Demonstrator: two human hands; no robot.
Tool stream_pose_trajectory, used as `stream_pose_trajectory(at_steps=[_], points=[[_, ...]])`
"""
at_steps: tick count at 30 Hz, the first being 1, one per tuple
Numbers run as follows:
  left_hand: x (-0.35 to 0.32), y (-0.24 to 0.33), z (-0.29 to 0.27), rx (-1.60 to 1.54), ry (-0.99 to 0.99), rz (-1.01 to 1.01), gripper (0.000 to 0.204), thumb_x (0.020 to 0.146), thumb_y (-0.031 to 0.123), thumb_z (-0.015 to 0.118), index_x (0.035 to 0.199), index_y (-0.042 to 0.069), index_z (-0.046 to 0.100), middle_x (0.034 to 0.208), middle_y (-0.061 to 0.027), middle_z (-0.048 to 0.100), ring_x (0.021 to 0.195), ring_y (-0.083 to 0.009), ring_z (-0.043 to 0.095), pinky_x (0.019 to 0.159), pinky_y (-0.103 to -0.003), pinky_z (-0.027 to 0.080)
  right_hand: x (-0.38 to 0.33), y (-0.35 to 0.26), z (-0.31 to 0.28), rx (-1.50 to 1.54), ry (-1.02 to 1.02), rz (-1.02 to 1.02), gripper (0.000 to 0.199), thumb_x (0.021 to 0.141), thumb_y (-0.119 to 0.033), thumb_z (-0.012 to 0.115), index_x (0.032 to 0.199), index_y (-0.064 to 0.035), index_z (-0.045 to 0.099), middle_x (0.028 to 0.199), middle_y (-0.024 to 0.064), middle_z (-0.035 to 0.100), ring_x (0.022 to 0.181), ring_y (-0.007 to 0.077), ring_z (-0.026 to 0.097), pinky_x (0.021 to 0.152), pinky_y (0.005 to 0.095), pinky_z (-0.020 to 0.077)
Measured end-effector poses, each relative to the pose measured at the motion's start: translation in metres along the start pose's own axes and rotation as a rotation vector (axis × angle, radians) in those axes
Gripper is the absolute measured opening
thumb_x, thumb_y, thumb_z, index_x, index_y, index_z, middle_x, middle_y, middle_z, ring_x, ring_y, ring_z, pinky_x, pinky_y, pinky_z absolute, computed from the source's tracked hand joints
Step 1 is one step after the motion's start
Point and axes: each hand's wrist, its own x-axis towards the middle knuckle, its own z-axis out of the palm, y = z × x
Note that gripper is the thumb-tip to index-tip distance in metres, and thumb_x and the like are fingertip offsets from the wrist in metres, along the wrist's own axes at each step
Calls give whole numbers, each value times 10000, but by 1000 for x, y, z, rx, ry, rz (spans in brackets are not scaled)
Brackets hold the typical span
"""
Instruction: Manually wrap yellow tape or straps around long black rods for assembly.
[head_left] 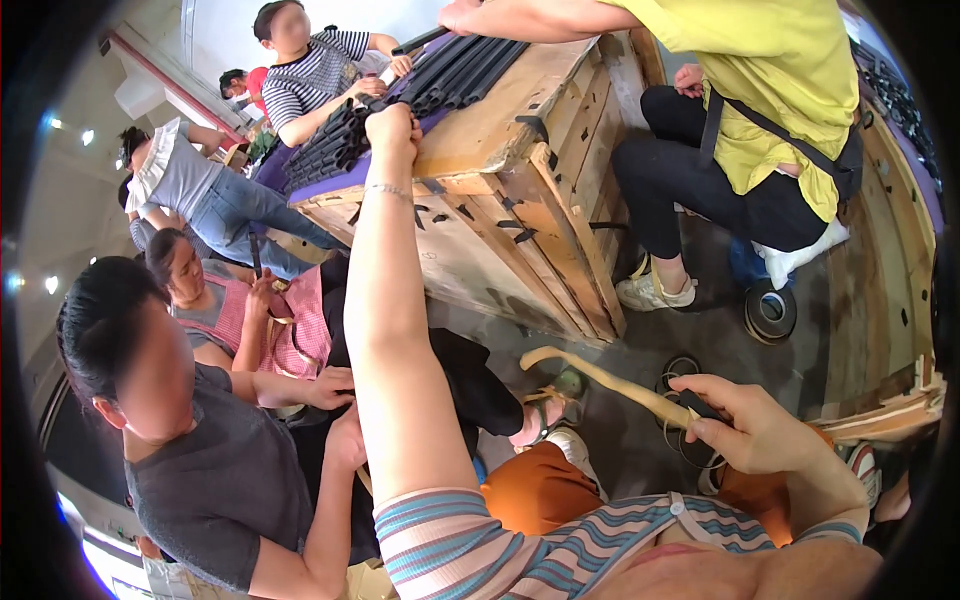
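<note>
Black tubes (465,75) top a wooden crate (475,145) on grey floor (732,350).

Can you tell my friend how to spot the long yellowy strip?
Find the big wooden crate near the top middle, then look toward the lower right, to the person's right hand. The strip pokes out of that hand to the left. It is tan and narrow with a bent far end, unlike the round black roll nearby.
</note>
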Motion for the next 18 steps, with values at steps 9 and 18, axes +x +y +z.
stream_pose_trajectory(at_steps=[9, 18], points=[[71, 9, 25, 379, 212, 32, 223, 824, 98, 477, 623, 8, 510, 578, -98, 509, 421, -173, 457, 367, -292, 346, 20, 9, -7, 78, 127, 121, 413, 802, -8, 522, 1208, -24, 448, 766, 71, 592, 703, 103, 561, 643, 236, 441], [32, 21, 23, 1567, 474, 810, 416, 772, 344, 519, 988, -1, 607, 1022, -160, 600, 1017, -291, 535, 854, -404, 421, 24, 13, -6, 34, 88, 134, 412, 797, -28, 548, 1200, -37, 462, 752, 61, 613, 676, 101, 564, 629, 242, 446]])
